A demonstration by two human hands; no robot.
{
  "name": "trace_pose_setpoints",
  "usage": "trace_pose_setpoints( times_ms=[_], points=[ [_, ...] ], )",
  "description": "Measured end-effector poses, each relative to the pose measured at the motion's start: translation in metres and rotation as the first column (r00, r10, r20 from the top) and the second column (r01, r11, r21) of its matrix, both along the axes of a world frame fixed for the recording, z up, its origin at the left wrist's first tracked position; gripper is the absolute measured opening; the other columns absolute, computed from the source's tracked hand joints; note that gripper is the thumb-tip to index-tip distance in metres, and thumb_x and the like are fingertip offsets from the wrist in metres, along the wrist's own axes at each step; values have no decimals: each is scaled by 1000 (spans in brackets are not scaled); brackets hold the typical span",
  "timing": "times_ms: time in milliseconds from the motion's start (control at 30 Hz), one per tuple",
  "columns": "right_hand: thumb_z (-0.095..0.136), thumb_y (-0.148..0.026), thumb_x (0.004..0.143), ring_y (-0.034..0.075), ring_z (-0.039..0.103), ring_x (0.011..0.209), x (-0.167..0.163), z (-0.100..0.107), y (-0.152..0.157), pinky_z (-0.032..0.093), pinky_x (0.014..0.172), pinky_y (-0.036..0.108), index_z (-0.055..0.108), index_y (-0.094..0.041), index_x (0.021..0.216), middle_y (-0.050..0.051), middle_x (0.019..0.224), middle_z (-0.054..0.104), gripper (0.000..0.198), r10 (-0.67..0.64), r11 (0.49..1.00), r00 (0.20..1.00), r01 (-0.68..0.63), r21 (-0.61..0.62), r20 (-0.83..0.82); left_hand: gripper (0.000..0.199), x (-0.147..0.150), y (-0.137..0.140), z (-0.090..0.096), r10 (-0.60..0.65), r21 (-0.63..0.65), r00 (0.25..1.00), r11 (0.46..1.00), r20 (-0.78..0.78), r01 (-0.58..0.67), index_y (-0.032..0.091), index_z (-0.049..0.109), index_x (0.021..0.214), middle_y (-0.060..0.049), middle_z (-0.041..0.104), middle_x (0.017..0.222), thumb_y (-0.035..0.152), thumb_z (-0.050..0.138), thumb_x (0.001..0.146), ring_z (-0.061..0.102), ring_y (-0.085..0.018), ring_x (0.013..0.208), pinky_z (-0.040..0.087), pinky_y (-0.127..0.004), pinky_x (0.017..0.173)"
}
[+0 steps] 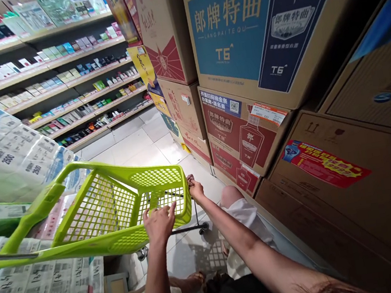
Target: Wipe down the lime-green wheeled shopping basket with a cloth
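Green shopping cart (127, 244) stands on tiled floor (171, 145) between wrapped packs (10, 153) and stacked cartons (230, 30). Left hand (160, 223) lies at its side rim, fingers spread, not clasping. Right hand (197, 190) bends at its far end; whether it clasps the small brown item (189, 180) there cannot be told.

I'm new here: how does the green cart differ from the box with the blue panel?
The cart is bright green with latticed sides; the box is brown, with solid printed sides. The cart stands on wheels; the box rests on a red-printed box. The left hand and right hand are at the cart; neither touches the box.
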State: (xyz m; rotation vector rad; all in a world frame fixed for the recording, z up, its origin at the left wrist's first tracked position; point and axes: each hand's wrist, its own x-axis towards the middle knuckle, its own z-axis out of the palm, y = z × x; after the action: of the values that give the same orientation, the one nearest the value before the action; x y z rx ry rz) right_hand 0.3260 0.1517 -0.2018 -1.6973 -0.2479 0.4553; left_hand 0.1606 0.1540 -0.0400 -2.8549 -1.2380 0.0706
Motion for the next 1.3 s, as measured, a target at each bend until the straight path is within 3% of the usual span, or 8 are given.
trace_pose_setpoints(
  times_ms=[167,233,400,600,800,1000,1167,1300],
  points=[
    [47,-11,75,19,66,115,-7,15,1,49,105,30,73,-21,120,7,125,71,53,-36,965,981,-15,264,188,76,-14,17,-6,65,56,993,997,-103,-60,21,80,77,-13,78,83,54,16,102,71,-25,90,38,-39,93],
    [46,-9,73,19,64,118,-12,9,-5,47,108,32,74,-20,117,7,124,71,53,-15,971,982,-31,238,187,78,-13,16,-10,58,62,993,997,-103,-52,21,81,78,-13,78,82,52,14,102,71,-24,89,38,-38,91],
    [53,-13,74,24,72,94,-11,-4,-10,57,88,34,79,-14,99,9,93,78,36,47,996,999,-49,76,21,74,-10,14,-13,74,75,993,995,-94,-67,20,81,78,-13,79,84,48,17,102,72,-23,91,37,-38,92],
    [43,-7,78,17,65,121,-7,17,0,48,109,29,71,-20,127,5,132,70,58,-4,957,979,-55,286,202,79,-6,16,-15,114,86,992,990,-62,-108,19,81,76,-13,78,82,47,12,101,72,-23,89,38,-38,92],
    [48,-1,75,22,69,117,-9,13,-6,50,110,39,75,-17,119,7,119,76,54,105,989,994,-102,108,-28,79,0,19,-13,138,67,988,989,-65,-134,18,82,78,-14,79,86,47,12,100,72,-25,91,38,-39,93],
    [42,-3,78,17,64,124,-27,30,-14,47,113,32,71,-21,127,4,134,69,60,34,919,983,-101,381,179,74,6,24,-12,190,50,978,981,-90,-186,17,81,79,-14,79,89,45,16,99,72,-24,92,38,-37,92],
    [41,-2,78,17,61,128,-61,14,-31,45,114,31,68,-25,132,5,132,68,65,-6,935,946,-110,337,325,72,3,24,-11,193,60,976,980,-103,-188,17,81,80,-13,79,88,43,17,99,72,-24,93,37,-38,93],
    [43,-5,78,19,61,124,-45,4,-21,45,113,32,71,-24,126,5,127,71,59,55,961,945,-137,238,323,71,-3,24,-11,174,37,980,984,-96,-171,17,81,80,-14,79,92,44,18,98,71,-24,95,37,-37,95]
  ],
)
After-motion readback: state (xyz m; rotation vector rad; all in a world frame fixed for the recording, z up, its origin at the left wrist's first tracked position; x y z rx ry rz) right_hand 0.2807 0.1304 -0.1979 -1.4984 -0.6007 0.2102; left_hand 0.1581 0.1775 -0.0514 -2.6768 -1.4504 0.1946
